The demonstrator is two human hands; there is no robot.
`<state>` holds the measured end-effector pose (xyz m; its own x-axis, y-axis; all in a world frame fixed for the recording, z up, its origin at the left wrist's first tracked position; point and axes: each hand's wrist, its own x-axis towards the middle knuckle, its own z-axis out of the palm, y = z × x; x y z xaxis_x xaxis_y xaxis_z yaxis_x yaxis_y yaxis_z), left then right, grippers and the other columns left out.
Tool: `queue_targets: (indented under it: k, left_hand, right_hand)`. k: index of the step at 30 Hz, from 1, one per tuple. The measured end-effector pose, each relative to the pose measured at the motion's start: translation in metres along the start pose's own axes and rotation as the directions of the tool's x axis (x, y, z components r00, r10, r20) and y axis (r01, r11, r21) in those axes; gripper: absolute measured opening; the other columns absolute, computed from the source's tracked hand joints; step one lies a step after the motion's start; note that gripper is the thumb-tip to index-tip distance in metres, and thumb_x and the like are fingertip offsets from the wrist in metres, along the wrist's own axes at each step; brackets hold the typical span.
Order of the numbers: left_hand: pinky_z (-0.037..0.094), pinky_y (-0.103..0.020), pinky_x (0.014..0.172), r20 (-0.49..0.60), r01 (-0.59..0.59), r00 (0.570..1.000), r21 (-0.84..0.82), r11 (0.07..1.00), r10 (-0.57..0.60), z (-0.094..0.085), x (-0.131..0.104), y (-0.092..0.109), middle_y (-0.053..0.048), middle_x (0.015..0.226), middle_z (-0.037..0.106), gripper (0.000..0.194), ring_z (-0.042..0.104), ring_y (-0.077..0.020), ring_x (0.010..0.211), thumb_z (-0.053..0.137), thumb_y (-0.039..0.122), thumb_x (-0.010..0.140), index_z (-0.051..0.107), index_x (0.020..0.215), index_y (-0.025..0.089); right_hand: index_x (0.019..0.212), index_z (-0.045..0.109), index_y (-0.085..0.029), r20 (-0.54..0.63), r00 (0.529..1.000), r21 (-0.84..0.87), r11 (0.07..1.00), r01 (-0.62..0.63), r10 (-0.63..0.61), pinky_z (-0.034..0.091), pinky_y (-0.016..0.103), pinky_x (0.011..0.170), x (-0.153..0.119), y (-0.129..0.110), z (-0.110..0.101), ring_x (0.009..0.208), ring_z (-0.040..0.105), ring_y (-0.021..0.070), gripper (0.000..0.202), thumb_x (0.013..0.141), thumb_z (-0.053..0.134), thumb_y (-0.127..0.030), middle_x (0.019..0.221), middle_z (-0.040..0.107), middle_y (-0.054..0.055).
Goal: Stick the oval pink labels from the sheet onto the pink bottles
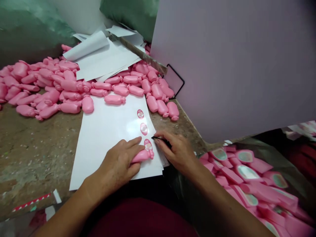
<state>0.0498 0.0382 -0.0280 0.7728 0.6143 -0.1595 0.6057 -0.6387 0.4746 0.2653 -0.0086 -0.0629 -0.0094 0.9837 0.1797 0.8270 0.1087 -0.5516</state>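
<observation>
My left hand (123,158) is closed around a small pink plastic bottle (143,156), which lies sideways over the white sticker sheet (106,141). Three oval pink labels run down the sheet's right side: a top label (140,114), a middle label (144,128) and a lower label (148,144) close to my left fingertips. Between thumb and fingers, my right hand (174,146) pinches a thin black pointed tool (158,138); its tip is near the sheet's right edge. The tool's exact kind is unclear, since most of it is inside the hand.
Many similar pink bottles (70,85) are heaped along the back of the worn table (32,141). Loose white sheets (106,59) lie over the heap. A pale panel (232,65) with a black wire handle (182,82) rises at right. Larger pink pieces (249,172) fill the lower right.
</observation>
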Motion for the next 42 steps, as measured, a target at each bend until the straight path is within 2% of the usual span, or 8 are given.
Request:
queue_targets:
  k: [4, 13, 17, 19, 25, 29, 33, 42]
  left_hand:
    - [0.053, -0.048, 0.101, 0.012, -0.014, 1.000, 0.025, 1.000, 0.013, -0.003, -0.003, -0.003, -0.010, 0.153, 0.051, 0.048, 0.063, -0.0313, 0.119, 0.057, 0.017, 0.084, 0.065, 0.131, 0.022]
    - [0.054, -0.051, 0.101, 0.154, -0.027, 0.988, 0.085, 0.996, 0.014, -0.010, 0.009, 0.001, -0.009, 0.162, 0.038, 0.060, 0.062, -0.0331, 0.121, 0.056, 0.019, 0.084, 0.055, 0.144, 0.022]
    - [0.053, -0.052, 0.102, 0.159, -0.002, 0.987, 0.079, 0.997, -0.011, -0.011, 0.008, 0.004, -0.007, 0.163, 0.037, 0.063, 0.059, -0.0332, 0.125, 0.056, 0.018, 0.083, 0.053, 0.145, 0.024]
    - [0.053, -0.052, 0.102, 0.166, 0.007, 0.986, 0.070, 0.998, -0.019, -0.013, 0.008, 0.005, -0.006, 0.163, 0.036, 0.063, 0.058, -0.0334, 0.126, 0.055, 0.018, 0.083, 0.052, 0.145, 0.025]
    - [0.054, -0.051, 0.101, 0.161, 0.005, 0.987, 0.075, 0.997, -0.017, -0.015, 0.010, 0.007, -0.005, 0.163, 0.036, 0.061, 0.058, -0.0329, 0.128, 0.056, 0.016, 0.082, 0.053, 0.142, 0.028]
    - [0.054, -0.051, 0.101, 0.148, 0.009, 0.989, 0.078, 0.997, -0.021, -0.012, 0.009, 0.006, -0.005, 0.164, 0.035, 0.061, 0.058, -0.0324, 0.128, 0.057, 0.017, 0.082, 0.053, 0.143, 0.029]
    - [0.054, -0.050, 0.101, 0.148, 0.013, 0.989, 0.077, 0.997, -0.025, -0.012, 0.008, 0.006, -0.005, 0.164, 0.036, 0.061, 0.058, -0.0324, 0.126, 0.056, 0.018, 0.084, 0.052, 0.143, 0.028]
    - [0.055, -0.053, 0.098, 0.130, 0.004, 0.991, 0.068, 0.998, -0.012, -0.012, 0.009, 0.007, -0.007, 0.163, 0.037, 0.061, 0.059, -0.0347, 0.125, 0.055, 0.018, 0.083, 0.053, 0.143, 0.026]
  right_hand:
    - [0.098, 0.069, -0.021, -0.018, 0.997, -0.066, 0.995, 0.073, -0.075, 0.036, 0.034, 0.069, 0.001, -0.002, -0.003, 0.075, 0.069, 0.0204, 0.015, 0.095, 0.054, -0.021, 0.090, 0.079, 0.002]
    - [0.095, 0.067, -0.021, -0.036, 0.995, -0.056, 0.994, 0.094, -0.096, 0.034, 0.033, 0.067, 0.002, -0.006, -0.006, 0.067, 0.066, 0.0172, 0.013, 0.095, 0.054, -0.019, 0.084, 0.078, 0.000]
    - [0.095, 0.069, -0.020, -0.178, 0.977, -0.059, 0.992, 0.107, -0.116, 0.036, 0.033, 0.066, 0.004, -0.012, -0.018, 0.067, 0.065, 0.0169, 0.015, 0.095, 0.054, -0.020, 0.085, 0.078, 0.002]
    - [0.095, 0.069, -0.021, -0.206, 0.973, -0.053, 0.994, 0.100, -0.109, 0.036, 0.032, 0.065, 0.005, -0.014, -0.021, 0.067, 0.064, 0.0167, 0.014, 0.095, 0.055, -0.021, 0.084, 0.077, 0.001]
    - [0.093, 0.069, -0.021, -0.026, 0.993, -0.109, 0.988, 0.110, -0.114, 0.030, 0.034, 0.067, 0.003, -0.011, -0.004, 0.067, 0.066, 0.0169, 0.013, 0.094, 0.056, -0.018, 0.081, 0.078, -0.001]
    - [0.091, 0.068, -0.020, -0.056, 0.988, -0.196, 0.971, 0.133, -0.146, 0.026, 0.035, 0.068, -0.001, -0.011, 0.005, 0.066, 0.065, 0.0169, 0.015, 0.096, 0.053, -0.019, 0.081, 0.078, 0.001]
    - [0.091, 0.068, -0.019, -0.077, 0.982, -0.239, 0.960, 0.147, -0.170, 0.025, 0.036, 0.068, -0.002, -0.013, 0.004, 0.062, 0.062, 0.0165, 0.018, 0.096, 0.051, -0.019, 0.078, 0.077, 0.002]
    - [0.092, 0.068, -0.021, -0.046, 0.990, -0.213, 0.970, 0.117, -0.130, 0.027, 0.035, 0.069, -0.004, -0.013, 0.004, 0.064, 0.063, 0.0172, 0.018, 0.096, 0.051, -0.020, 0.078, 0.078, 0.002]
